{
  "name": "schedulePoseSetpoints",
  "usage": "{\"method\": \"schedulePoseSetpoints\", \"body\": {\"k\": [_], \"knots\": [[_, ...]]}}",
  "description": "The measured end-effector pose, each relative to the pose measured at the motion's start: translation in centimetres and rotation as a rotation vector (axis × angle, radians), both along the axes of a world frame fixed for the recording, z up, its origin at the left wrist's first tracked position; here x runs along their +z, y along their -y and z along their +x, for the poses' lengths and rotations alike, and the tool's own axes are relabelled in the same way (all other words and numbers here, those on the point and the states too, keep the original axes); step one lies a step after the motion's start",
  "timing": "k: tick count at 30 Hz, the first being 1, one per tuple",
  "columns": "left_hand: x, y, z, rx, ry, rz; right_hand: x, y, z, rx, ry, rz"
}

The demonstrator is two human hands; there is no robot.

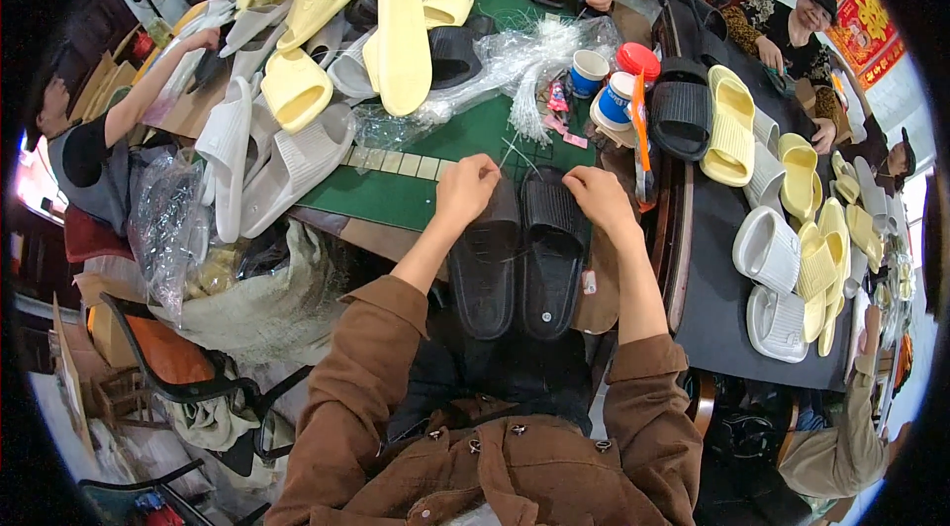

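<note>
A: What takes up the most room?

B: The green mat (435,145) across the table, and on its far left a big heap of yellow and white slippers (327,41). To the right a dark table (712,279) carries more yellow and white slippers in loose rows.

A: And in front of the person?

B: A pair of black slippers (520,264) lying side by side, soles up, partly on the near edge of the mat and reaching back toward the person's lap. Both brown sleeves come up from the lower edge to them.

A: What are the hands doing?

B: The left hand (465,188) is at the far end of the left slipper, fingers bunched in a pinch. The right hand (599,197) is on the far end of the right slipper, fingers curled and pinched too. A thin clear strand seems to run between them, but it is too fine to tell exactly what each pinch holds.

A: Anything smaller nearby?

B: Just beyond the hands, a bundle of clear plastic ties (534,61), then paper cups (604,91) and a red lid (638,59). Other people's hands work at the far edge.
</note>
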State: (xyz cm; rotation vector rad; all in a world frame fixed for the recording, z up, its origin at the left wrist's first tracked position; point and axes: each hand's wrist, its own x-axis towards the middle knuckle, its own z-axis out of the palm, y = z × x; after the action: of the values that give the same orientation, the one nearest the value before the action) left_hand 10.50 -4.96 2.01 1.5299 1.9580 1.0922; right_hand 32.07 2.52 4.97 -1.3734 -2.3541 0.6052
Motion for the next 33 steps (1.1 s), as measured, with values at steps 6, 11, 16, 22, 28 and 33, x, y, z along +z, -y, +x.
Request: {"method": "schedulePoseSetpoints", "body": {"k": [6,11,16,22,28,33], "knots": [[0.2,0.5,0.5,0.120,0.031,-0.036,0.7,0.2,-3.2,0.092,0.087,-0.032],[0.3,0.7,1.2,0.119,0.071,0.038,-1.1,-0.2,-5.5,0.096,-0.240,-0.066],[0.6,1.1,1.3,0.140,0.012,0.042,-1.2,0.7,-7.1,0.064,-0.373,-0.068],[0.6,1.0,1.7,0.124,0.035,0.132,-1.4,1.1,-6.7,0.044,-0.464,0.066],[1.2,0.3,0.9,0.059,-0.200,0.207,-1.8,1.9,-6.8,0.015,-0.428,0.132],[1.5,-0.2,1.0,0.064,-0.277,0.250,-1.9,1.9,-6.9,0.000,-0.478,0.093]]}}
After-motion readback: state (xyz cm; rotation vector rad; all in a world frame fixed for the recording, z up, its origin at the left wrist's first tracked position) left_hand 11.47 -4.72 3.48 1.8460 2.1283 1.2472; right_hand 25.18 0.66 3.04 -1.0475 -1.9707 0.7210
